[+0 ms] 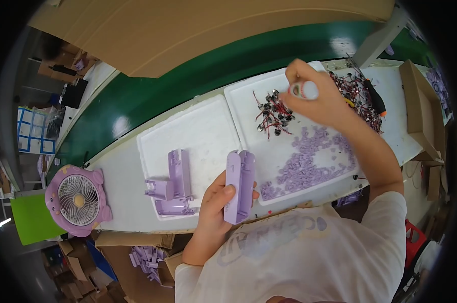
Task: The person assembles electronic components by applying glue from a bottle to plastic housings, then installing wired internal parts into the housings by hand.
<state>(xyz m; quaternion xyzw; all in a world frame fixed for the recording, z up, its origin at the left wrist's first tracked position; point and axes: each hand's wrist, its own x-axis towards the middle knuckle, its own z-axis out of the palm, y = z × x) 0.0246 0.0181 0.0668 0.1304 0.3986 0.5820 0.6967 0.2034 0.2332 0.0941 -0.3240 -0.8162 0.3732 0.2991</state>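
My left hand [214, 206] is closed round a long lilac plastic housing [240, 188], its hollow side turned to the right, in front of the trays. My right hand [325, 101] grips a small white bottle [310, 91] above the far part of the right tray; its round white end shows, and the rest is partly hidden by the fingers. Just left of that hand lies a pile of small black parts with red and black wires [275, 115]. Many tiny lilac plastic pieces [307, 161] are spread nearer. Several lilac housings [178, 174] rest in the left tray [198, 126].
A heap of wired parts [357, 93] and a screwdriver [375, 96] lie at the right. Beyond stands an open cardboard box [420, 113]. A pink-purple fan [78, 199] is at the left. Below the table edge, a carton [132, 240] holds lilac parts.
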